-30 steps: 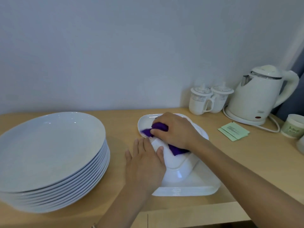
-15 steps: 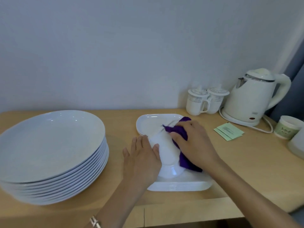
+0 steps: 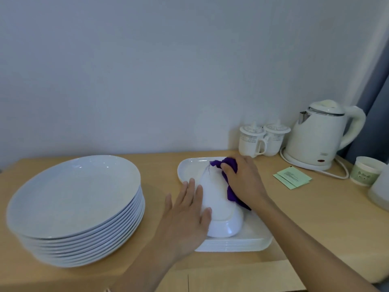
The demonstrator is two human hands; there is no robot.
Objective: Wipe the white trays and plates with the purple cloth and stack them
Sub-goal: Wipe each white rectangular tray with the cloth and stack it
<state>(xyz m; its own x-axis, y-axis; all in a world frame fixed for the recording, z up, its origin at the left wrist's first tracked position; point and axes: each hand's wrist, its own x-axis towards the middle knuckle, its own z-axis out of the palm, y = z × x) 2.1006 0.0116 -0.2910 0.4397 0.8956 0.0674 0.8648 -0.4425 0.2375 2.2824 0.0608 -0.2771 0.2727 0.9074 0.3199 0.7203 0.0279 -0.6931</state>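
Tray (image 3: 219, 207): upturned on stack (image 3: 242, 245), underside exposed for wiping.
Left hand (image 3: 185, 209): fingers spread flat, steadying it.
Right hand (image 3: 244, 180): fingers pinching purple cloth (image 3: 231, 193) (tray's one o'clock end).

Home or hotel-room tea corner: electric kettle (image 3: 317, 142), lidded mugs (image 3: 250, 140), sachets (image 3: 292, 177), stacked plates (image 3: 73, 192) on wooden counter (image 3: 315, 218).

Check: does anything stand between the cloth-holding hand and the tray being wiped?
Nothing visible does. The right hand grips the purple cloth against the upturned tray; the left hand rests on its left side.
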